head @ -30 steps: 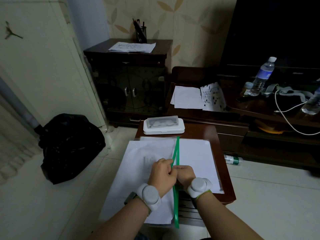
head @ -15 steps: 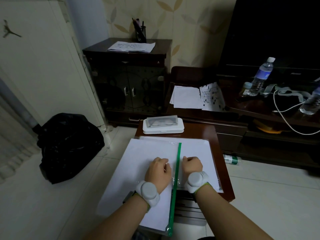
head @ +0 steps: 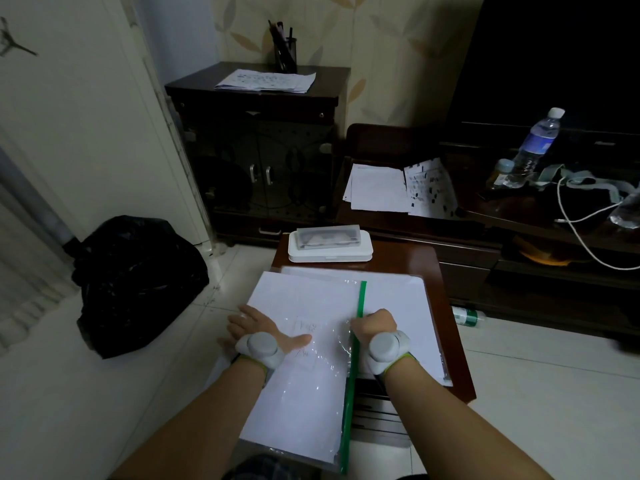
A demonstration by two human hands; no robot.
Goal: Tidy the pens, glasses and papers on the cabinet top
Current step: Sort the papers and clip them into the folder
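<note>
A clear plastic folder with a green spine (head: 356, 344) lies open over a small brown table (head: 429, 265), white papers (head: 304, 299) inside it. My left hand (head: 258, 329) lies flat on the left leaf near its edge, thumb stretched across the plastic. My right hand (head: 375, 323) grips the green spine about halfway along. A white glasses case (head: 330, 244) sits at the table's far end. On the dark cabinet top (head: 332, 83) at the back lie sheets of paper (head: 266, 80) and a pen holder (head: 284, 53) with pens.
A black plastic bag (head: 138, 282) sits on the floor at left. A low TV stand (head: 519, 230) on the right carries more papers (head: 398, 190), a water bottle (head: 536, 143) and a white cable (head: 581, 233). A small bottle (head: 467, 315) lies on the floor.
The folder has gone from nearly closed, both hands pinching the spine, to spread open. My left hand slid out leftward and flattened on the left leaf; my right stays at the spine.
</note>
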